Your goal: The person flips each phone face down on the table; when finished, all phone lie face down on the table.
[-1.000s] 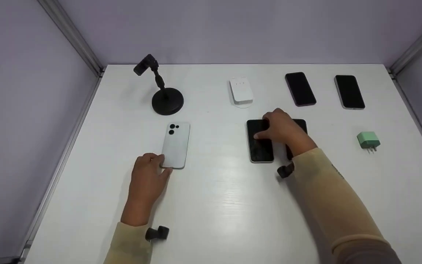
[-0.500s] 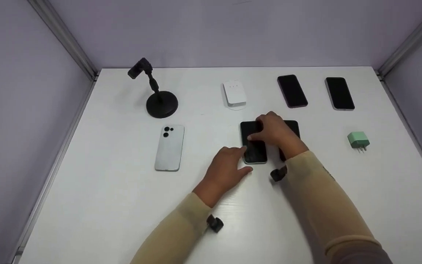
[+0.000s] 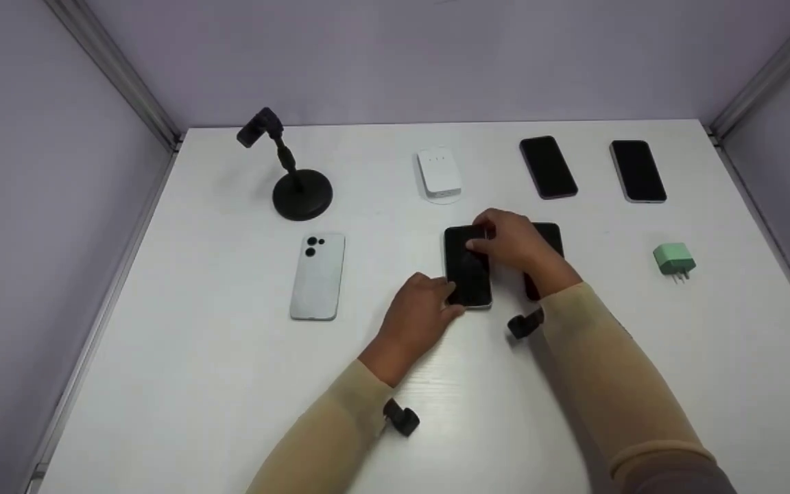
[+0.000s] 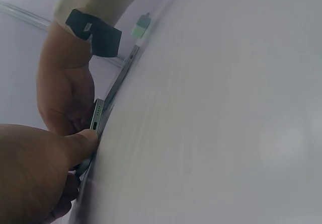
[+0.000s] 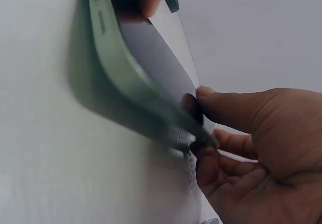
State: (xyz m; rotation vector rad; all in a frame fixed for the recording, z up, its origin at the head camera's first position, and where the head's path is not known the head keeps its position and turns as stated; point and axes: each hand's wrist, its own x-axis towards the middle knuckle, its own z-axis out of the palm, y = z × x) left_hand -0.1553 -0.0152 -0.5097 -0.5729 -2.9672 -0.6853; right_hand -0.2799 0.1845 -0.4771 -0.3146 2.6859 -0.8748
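Standing at the far left of the white counter (image 3: 196, 384) is a black desk stand with a round base (image 3: 301, 193), and nearer lies a white smartphone face down with its camera lenses up (image 3: 317, 276). Toward the middle, the left hand (image 3: 421, 314) pinches the near end of a black-screened smartphone with a pale green frame (image 3: 467, 274), thumb (image 4: 83, 144) pressed on its bottom edge. Behind it sits a small white rectangular charger box (image 3: 439, 173). The right hand (image 3: 515, 241) curls its fingers over the same phone's far end. Another black phone (image 3: 551, 240) lies just beside it, partly hidden. Further right, two dark-screened phones (image 3: 548, 167) (image 3: 637, 171) lie at the back, and a green wall plug (image 3: 673, 261) rests alone.
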